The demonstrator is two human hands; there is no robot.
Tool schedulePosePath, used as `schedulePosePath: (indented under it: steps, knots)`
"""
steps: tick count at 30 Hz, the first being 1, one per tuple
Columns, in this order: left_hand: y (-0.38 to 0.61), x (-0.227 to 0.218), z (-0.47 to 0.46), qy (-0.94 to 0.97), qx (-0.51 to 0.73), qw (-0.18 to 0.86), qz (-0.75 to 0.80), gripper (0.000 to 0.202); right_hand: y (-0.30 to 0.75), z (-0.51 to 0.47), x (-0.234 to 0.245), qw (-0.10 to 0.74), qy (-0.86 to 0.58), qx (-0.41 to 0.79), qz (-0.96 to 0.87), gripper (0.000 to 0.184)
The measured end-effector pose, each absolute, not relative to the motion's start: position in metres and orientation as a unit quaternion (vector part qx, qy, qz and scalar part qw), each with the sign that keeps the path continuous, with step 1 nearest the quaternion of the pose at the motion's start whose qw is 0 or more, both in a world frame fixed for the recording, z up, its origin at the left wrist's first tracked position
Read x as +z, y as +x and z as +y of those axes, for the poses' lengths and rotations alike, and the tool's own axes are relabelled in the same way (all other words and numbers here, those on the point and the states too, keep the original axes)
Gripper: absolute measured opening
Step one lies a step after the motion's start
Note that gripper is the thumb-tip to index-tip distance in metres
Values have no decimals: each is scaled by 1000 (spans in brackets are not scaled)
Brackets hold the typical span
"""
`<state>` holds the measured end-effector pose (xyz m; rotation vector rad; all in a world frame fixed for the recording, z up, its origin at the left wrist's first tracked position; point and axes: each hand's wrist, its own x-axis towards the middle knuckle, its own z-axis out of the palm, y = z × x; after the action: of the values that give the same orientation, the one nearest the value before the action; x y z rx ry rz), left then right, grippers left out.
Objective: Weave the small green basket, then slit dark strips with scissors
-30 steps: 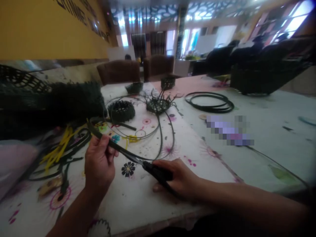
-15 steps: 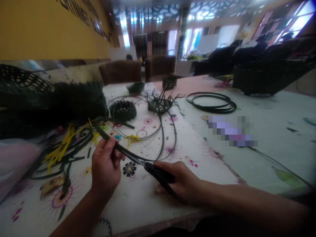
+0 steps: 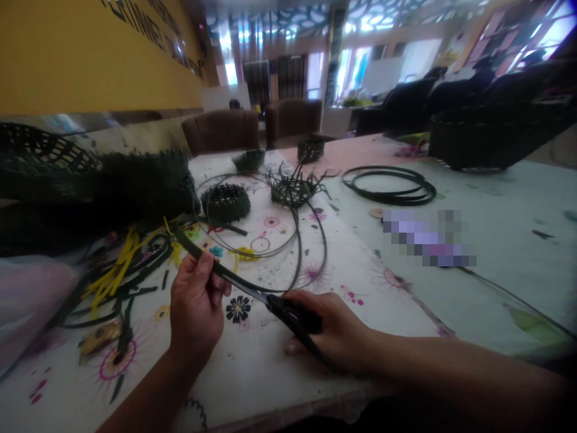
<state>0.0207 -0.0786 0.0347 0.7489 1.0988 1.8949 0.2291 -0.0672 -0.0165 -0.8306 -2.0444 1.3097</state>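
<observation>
My left hand (image 3: 198,300) pinches a dark green flat strip (image 3: 187,242) between thumb and fingers. From there the strip curves away to the right and runs into thin loops lying over the table. In my right hand (image 3: 333,325) is a pair of black-handled scissors (image 3: 288,316), fingers wrapped round the handles. The blades point left along the strip, their tips close to my left fingers. Whether the blades are cutting into the strip I cannot tell. Beyond the hands sit a small dark woven basket (image 3: 225,201) and an unfinished one (image 3: 293,189) with loose strip ends sticking up.
Large dark woven baskets (image 3: 148,180) stand at the left, and another (image 3: 487,138) at the back right. A strip coil (image 3: 390,186) lies on the right half. Yellow strips (image 3: 119,267) and green offcuts are heaped left, near a plastic bag (image 3: 33,300). Brown chairs (image 3: 220,132) stand behind the table.
The view has shifted slightly, so most things sit a little further right. Both hands keep the same grip on the strip and the scissors.
</observation>
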Motion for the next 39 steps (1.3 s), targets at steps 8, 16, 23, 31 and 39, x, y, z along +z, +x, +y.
schedulePosePath:
  steps: [8, 16, 23, 31, 39]
  knots:
    - [20, 33, -76, 294, 745, 403, 443, 15, 229, -68, -18, 261, -287, 491, -780, 40]
    - [8, 38, -71, 299, 752, 405, 426, 17, 229, -70, -19, 264, -301, 475, -784, 42]
    - [21, 37, -79, 306, 754, 395, 427, 16, 228, -70, -17, 293, -315, 471, -770, 51]
    - [20, 36, -78, 293, 754, 395, 435, 17, 229, -70, -21, 286, -293, 467, -784, 41]
    - [9, 39, -70, 299, 754, 398, 428, 19, 230, -68, -17, 267, -300, 478, -781, 44]
